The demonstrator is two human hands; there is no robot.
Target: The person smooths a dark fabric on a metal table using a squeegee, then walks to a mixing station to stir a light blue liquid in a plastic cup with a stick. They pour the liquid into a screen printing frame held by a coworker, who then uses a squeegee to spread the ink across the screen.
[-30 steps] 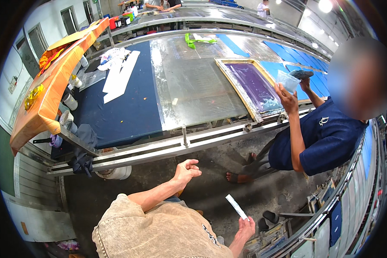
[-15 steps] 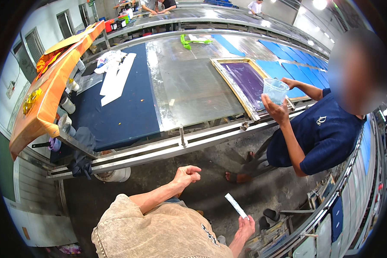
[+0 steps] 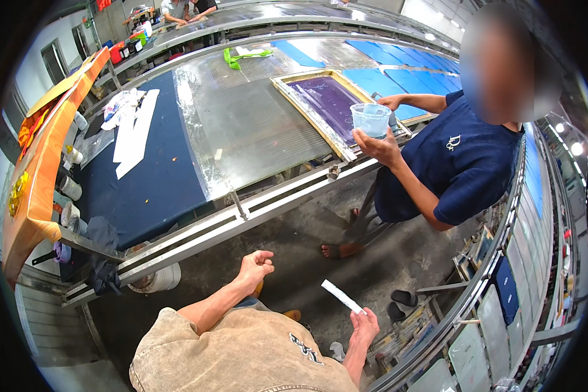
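While the left hand [image 3: 256, 264] hung clenched and empty, the right hand [image 3: 363, 325] grasped a white strip [image 3: 342, 296] above the concrete floor [image 3: 294, 242].

The co-worker's hand [image 3: 380, 147] at two o'clock now holds the clear plastic cup [image 3: 371, 119] lifted off the purple printing screen [image 3: 330, 99], over the screen's near edge; a second ago that cup sat low on the screen, farther toward three o'clock. The co-worker's other arm now reaches onto the screen behind the cup. The left hand [image 3: 256, 265] is curled tighter into a loose fist than before. The view has tilted slightly, bringing the table lower.
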